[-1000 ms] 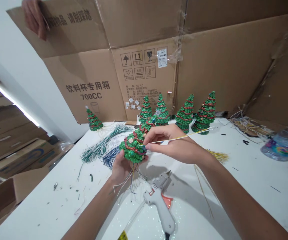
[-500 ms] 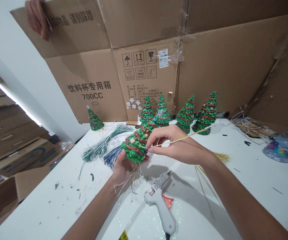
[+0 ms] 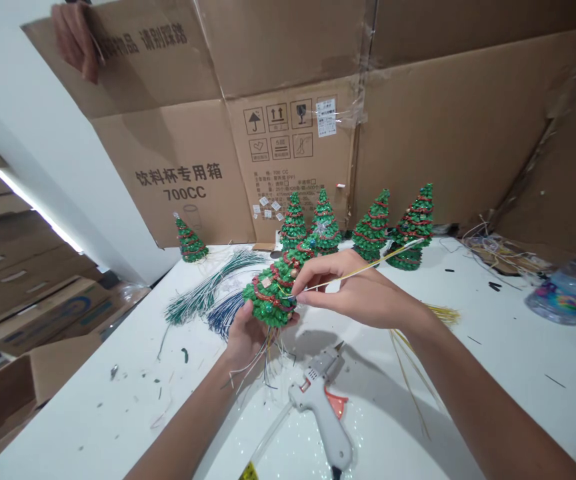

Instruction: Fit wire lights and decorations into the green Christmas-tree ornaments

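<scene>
My left hand (image 3: 248,331) is closed around the lower part of a small green Christmas tree (image 3: 271,297) with red garland and tiny ornaments, tilted with its tip up and to the right. Loose white and yellow wire ends hang from its base. At the tree's right side, my right hand (image 3: 335,280) pinches a thin wire (image 3: 368,268), yellow and whitish, that stretches back over the hand to the upper right. Its near end meets the tree's branches; whether it goes in is hidden. Below both hands lies a grey hot glue gun (image 3: 321,400) with a red trigger.
Several similar trees (image 3: 371,230) stand along the cardboard wall (image 3: 288,60). Bundles of green wires (image 3: 208,287), blue wires (image 3: 223,310) and yellow wires (image 3: 443,313) lie about. A plastic bottle (image 3: 568,293) is at right. Another person's hand (image 3: 75,40) grips the cardboard's top left.
The far end of the wire in my right hand has swung slightly upward, and its pale strand shows more plainly. Both hands and the tree stay nearly in place.
</scene>
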Demonstrator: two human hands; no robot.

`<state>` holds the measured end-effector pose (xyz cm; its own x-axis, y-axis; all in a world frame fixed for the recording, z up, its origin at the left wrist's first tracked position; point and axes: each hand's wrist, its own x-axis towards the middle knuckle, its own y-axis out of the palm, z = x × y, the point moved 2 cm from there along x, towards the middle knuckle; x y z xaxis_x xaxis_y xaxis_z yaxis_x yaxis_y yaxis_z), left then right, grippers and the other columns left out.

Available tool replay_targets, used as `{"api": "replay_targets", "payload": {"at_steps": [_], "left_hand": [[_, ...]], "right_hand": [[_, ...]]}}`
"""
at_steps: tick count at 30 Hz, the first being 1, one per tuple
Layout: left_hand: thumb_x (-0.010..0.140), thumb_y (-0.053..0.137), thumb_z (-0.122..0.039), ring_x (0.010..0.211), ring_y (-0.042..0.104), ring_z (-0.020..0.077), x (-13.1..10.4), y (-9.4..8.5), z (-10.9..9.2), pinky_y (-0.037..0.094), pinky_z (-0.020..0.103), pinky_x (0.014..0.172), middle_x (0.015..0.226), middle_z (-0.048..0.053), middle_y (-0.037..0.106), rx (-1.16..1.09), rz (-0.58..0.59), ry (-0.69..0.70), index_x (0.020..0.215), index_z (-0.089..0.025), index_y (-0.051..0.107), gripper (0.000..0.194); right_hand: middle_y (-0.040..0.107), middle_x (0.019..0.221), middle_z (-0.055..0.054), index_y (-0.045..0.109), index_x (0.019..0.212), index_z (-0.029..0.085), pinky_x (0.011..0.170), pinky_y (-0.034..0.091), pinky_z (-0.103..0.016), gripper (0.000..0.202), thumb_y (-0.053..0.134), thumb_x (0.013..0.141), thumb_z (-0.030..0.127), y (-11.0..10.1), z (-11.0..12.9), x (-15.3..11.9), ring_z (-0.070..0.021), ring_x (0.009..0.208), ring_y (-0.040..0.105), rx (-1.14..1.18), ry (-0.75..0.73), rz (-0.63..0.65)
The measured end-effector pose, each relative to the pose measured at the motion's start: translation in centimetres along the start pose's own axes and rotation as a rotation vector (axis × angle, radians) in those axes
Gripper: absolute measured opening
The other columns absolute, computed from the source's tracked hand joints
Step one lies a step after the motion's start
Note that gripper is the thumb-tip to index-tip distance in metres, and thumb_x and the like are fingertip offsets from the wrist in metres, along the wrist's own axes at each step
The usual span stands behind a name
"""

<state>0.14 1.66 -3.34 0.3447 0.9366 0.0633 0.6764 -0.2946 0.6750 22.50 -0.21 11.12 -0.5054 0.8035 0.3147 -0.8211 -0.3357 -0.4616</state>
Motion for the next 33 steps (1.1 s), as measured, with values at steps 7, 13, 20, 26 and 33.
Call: {"api": "replay_targets", "payload": {"at_steps": [7,13,20,26,33], "left_hand": [[0.083,0.08,-0.059,0.091,0.082,0.0359,-0.01,0.1,0.02,0.063,0.055,0.1,0.104,0.012,0.085,0.055,0.013,0.017,0.116,-0.016,0.081,0.054],[0.085,0.081,-0.056,0.097,0.081,0.0347,-0.06,0.25,-0.01,0.065,0.051,0.095,0.116,0.012,0.084,0.027,0.024,0.031,0.122,-0.017,0.079,0.054],[0.082,0.084,-0.057,0.094,0.082,0.0351,0.07,0.24,0.03,0.067,0.05,0.09,0.115,0.012,0.084,0.038,0.019,0.03,0.121,-0.016,0.08,0.057],[0.079,0.086,-0.057,0.096,0.081,0.033,0.03,0.65,-0.08,0.067,0.05,0.091,0.116,0.013,0.084,0.038,-0.017,0.034,0.123,-0.017,0.08,0.059],[0.08,0.084,-0.059,0.096,0.08,0.0354,-0.02,0.64,-0.08,0.064,0.056,0.098,0.114,0.013,0.084,0.05,-0.015,0.033,0.119,-0.018,0.08,0.057]], "right_hand": [[0.08,0.093,0.001,0.079,0.088,0.022,0.081,0.056,-0.029,0.01,0.071,0.089,0.015,0.09,0.03,0.04,-0.0171,0.09,0.075,0.063,0.002,-0.004],[0.076,0.086,0.003,0.078,0.086,0.022,0.075,0.055,-0.026,0.007,0.075,0.088,0.016,-0.04,-0.06,-0.02,-0.0137,0.083,0.073,0.101,0.0,-0.049],[0.076,0.087,0.002,0.078,0.085,0.021,0.072,0.055,-0.025,0.006,0.076,0.087,0.015,-0.07,-0.71,0.42,-0.0135,0.082,0.072,0.146,0.0,-0.061],[0.077,0.09,0.001,0.079,0.086,0.021,0.071,0.055,-0.026,0.008,0.075,0.088,0.015,-0.07,-0.72,0.62,-0.014,0.085,0.073,0.137,0.004,-0.115],[0.078,0.09,0.0,0.08,0.087,0.021,0.072,0.055,-0.026,0.005,0.076,0.089,0.017,0.1,-0.81,0.78,-0.0143,0.085,0.074,0.156,0.012,-0.121]]}}
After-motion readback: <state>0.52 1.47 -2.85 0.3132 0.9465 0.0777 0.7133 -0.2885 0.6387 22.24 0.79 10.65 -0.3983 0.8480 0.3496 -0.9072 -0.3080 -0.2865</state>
